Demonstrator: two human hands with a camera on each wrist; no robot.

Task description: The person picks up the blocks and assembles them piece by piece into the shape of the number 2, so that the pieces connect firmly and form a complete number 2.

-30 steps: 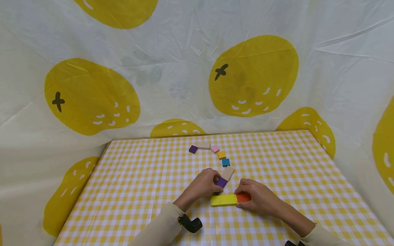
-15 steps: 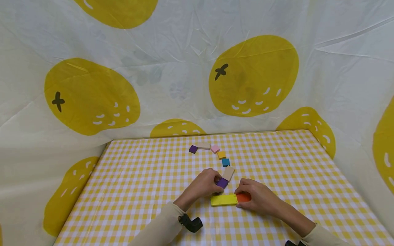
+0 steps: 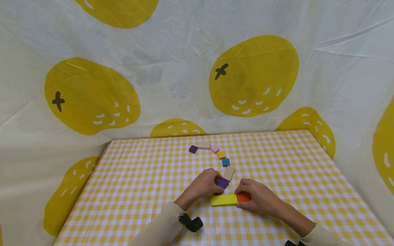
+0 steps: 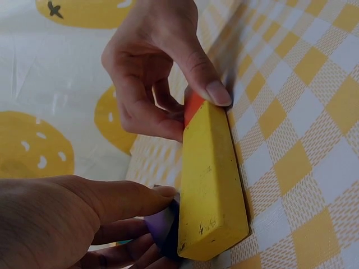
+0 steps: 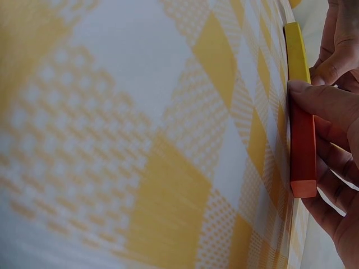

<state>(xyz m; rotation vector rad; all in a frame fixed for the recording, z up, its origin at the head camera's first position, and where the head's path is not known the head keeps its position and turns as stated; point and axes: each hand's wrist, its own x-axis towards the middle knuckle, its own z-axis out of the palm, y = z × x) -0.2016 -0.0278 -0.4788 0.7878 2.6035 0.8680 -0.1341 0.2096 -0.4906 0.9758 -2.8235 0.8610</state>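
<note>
Left hand (image 3: 203, 182) pinching a small purple painted block (image 3: 223, 183), fingers curled round it! It sits close beside a long, flat yellow painted block (image 3: 224, 200); whether they touch, I can't tell. Right hand (image 3: 258, 196) has thumb and fingers gripping an orange-red painted block (image 3: 244, 197), end-on to the yellow, all low on the checked surface (image 3: 129, 191). The danger? A left-hand nudge could knock the pale wooden block (image 3: 228, 173) askew; a right-hand twist could open that yellow-red seam.
</note>
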